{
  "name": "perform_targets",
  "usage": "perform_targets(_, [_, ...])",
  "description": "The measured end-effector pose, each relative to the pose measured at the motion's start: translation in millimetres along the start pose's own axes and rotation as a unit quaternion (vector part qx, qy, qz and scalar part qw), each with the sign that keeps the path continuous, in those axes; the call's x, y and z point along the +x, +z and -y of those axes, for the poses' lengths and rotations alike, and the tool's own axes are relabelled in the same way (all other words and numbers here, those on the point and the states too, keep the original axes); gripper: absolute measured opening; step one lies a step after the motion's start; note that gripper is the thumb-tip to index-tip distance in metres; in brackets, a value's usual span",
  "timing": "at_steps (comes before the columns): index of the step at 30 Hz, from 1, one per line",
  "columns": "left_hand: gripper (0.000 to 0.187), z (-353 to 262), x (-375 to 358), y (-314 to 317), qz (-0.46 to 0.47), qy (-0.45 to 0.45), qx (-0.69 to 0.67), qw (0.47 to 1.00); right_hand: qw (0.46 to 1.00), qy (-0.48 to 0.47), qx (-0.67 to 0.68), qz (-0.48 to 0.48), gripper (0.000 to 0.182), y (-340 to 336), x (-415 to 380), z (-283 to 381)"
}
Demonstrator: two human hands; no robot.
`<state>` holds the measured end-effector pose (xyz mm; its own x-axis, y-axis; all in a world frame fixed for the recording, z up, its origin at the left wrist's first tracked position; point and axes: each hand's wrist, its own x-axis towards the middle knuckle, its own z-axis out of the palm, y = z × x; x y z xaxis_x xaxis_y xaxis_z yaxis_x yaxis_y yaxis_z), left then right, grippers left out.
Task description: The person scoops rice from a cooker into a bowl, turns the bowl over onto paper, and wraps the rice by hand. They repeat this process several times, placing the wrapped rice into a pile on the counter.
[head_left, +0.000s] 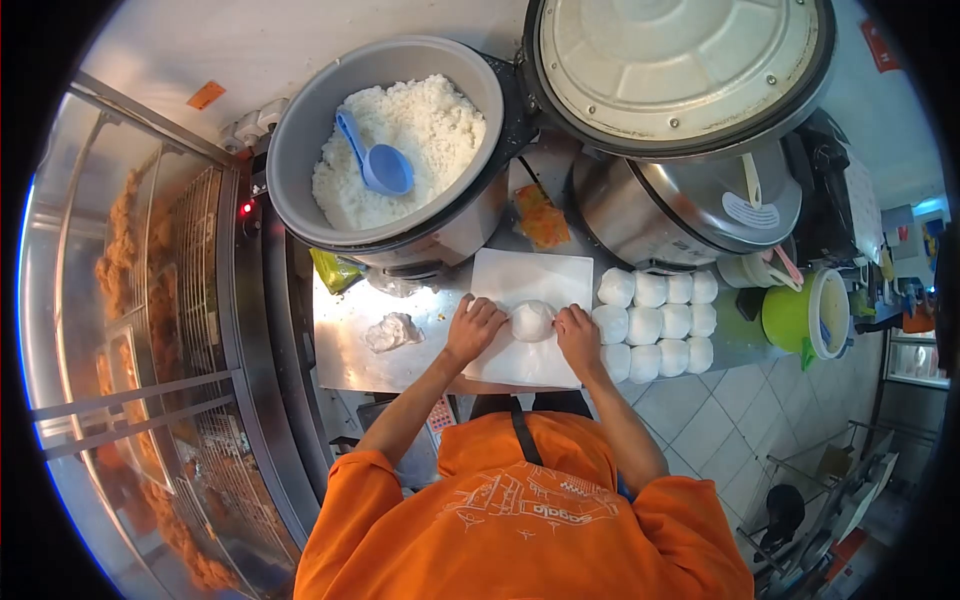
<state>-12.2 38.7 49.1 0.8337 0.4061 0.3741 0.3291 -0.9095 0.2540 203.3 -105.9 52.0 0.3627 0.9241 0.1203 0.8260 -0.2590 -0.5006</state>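
A rounded white rice bundle [532, 321] in thin white paper sits on a stack of white paper sheets [531, 271] on the steel counter. To its left, my left hand [478, 327] has its fingers curled and pinched on the edge of the paper wrapper. My right hand [576, 332] pinches the wrapper at the opposite side. Just right of the sheets, finished-looking white wrapped bundles [645, 324] stand in several tight rows. A crumpled white piece [393, 333], perhaps plastic or paper, lies left of my left hand.
An uncovered cooker pot of rice [440, 105] holds a blue scoop [386, 168]. A second cooker [690, 205] stands back right beneath a large raised lid [680, 65]. A glass cabinet with fried food [125, 260] borders the left; a green bucket [790, 318] is at the right.
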Motion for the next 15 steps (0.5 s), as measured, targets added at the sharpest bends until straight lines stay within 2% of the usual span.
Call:
perform_targets(2, [0.017, -6, -10, 4, -0.037, -0.015, 0.004, 0.999, 1.000, -0.008, -0.005, -0.026, 0.015, 7, -9, 1])
perform_targets(4, [0.017, -16, -16, 6, -0.032, -0.038, -0.014, 0.999, 0.999, -0.012, -0.009, -0.051, 0.013, 9, -21, -1])
perform_targets(6, [0.030, -29, -19, 2, 0.011, -0.081, 0.021, 0.996, 0.994, -0.061, -0.028, -0.081, 0.018, 12, -28, 1])
perform_targets(7, [0.030, -38, -21, -4, 0.013, -0.080, 0.023, 0.996, 0.995, -0.060, -0.025, -0.082, 0.018, 6, -30, 10])
perform_targets(9, [0.055, -60, -25, -13, 0.075, -0.125, 0.024, 0.989, 0.983, -0.075, -0.133, -0.102, 0.035, -15, -31, 36])
perform_targets(10, [0.055, -65, -28, -12, 0.077, -0.122, 0.024, 0.989, 0.983, -0.072, -0.132, -0.103, 0.035, -12, -34, 39])
perform_targets(12, [0.077, -72, -32, -11, 0.125, -0.155, -0.012, 0.980, 0.989, -0.020, -0.128, -0.064, 0.041, -1, -40, 42])
perform_targets(13, [0.077, -75, -33, -12, 0.127, -0.151, -0.013, 0.980, 0.989, -0.015, -0.129, -0.066, 0.041, 5, -42, 41])
perform_targets(15, [0.081, -75, -30, -13, 0.146, -0.180, -0.037, 0.972, 0.996, 0.026, -0.009, -0.080, 0.043, 19, -44, 37])
